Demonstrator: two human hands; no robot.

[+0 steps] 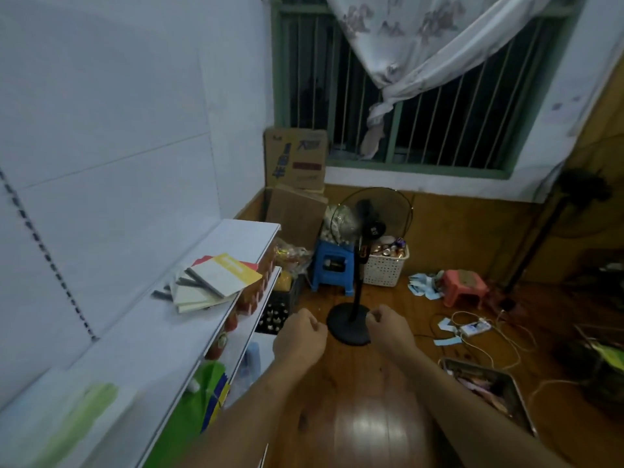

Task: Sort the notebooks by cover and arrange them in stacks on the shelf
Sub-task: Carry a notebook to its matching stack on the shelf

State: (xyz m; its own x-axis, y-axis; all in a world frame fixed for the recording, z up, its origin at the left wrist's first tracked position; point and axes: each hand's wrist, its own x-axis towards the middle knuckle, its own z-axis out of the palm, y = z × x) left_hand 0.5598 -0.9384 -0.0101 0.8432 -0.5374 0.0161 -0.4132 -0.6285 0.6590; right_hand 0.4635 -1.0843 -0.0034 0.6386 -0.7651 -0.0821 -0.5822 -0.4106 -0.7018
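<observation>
Head view: both hands' fingers [312,324] curled, holding nothing.

Notebooks [216,282] lie stacked on the shelf [162,336], left of the fan [358,265]; apparently bottles below.

I see a dim room with white wall panels [111,130] at left and a glossy wooden floor [364,423]. A green barred window [422,106] shows darkness behind a knotted white curtain [418,38]. Near it stand cardboard boxes [297,177], a black standing fan [368,224] and a blue plastic stool [332,265].
</observation>
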